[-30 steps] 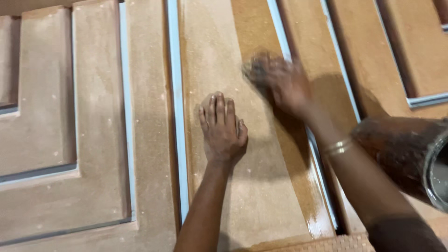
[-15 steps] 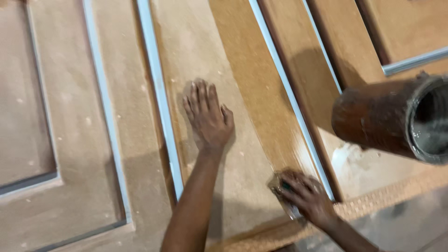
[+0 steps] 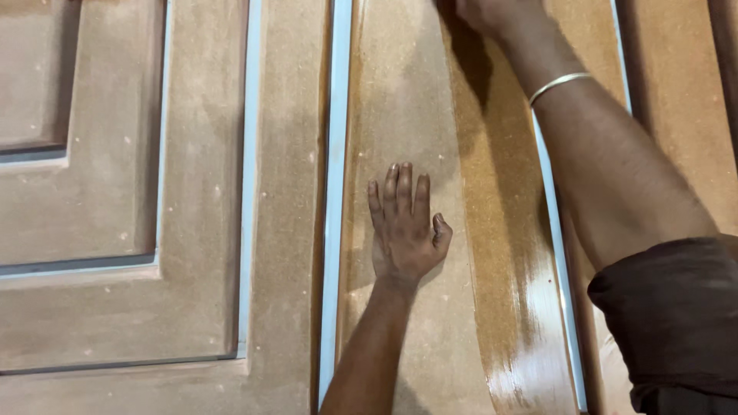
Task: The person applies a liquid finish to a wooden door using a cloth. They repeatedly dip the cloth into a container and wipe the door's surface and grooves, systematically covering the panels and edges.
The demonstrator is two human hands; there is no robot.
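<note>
Left hand (image 3: 405, 230) spread flat on the lengthwise wooden door panel (image 3: 400, 115), fingers up-frame; right hand (image 3: 488, 14) grip indiscernible.

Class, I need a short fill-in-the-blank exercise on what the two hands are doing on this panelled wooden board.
1. The left hand lies ____ on the wooden board, fingers spread.
2. The right hand reaches to the ____ edge of the picture.
3. A thin bangle circles the ____ wrist.
4. The glossy wet strip looks ____ than the dry wood.

Missing words: flat; top; right; darker
</note>
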